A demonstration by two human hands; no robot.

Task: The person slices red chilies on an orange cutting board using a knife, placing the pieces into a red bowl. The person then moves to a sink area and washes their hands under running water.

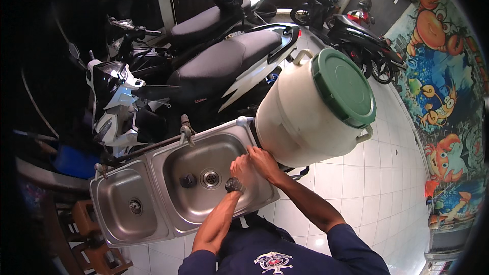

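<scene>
Over the right end of the larger stainless-steel sink basin (pixel 179 198), my left hand (pixel 240 167) has its fingers curled, a dark watch on its wrist. My right hand (pixel 263 162) is close beside it, fingertips bent at the sink's right rim, by the lower side of a cream plastic barrel (pixel 294 114). Whether either hand grips anything is hidden by the fingers. The barrel leans in view and has a green screw lid (pixel 345 86) and side handles. A small dark object (pixel 188 180) lies in the basin, left of the drain strainer (pixel 211 178).
A tap (pixel 186 131) stands at the sink's back edge, another (pixel 101 170) by the smaller basin (pixel 126 198). Parked motorbikes, including a white scooter (pixel 244 61), stand behind. Brown plastic stools (pixel 107 258) sit lower left. White floor tiles (pixel 344 183) run toward a painted wall (pixel 439 103).
</scene>
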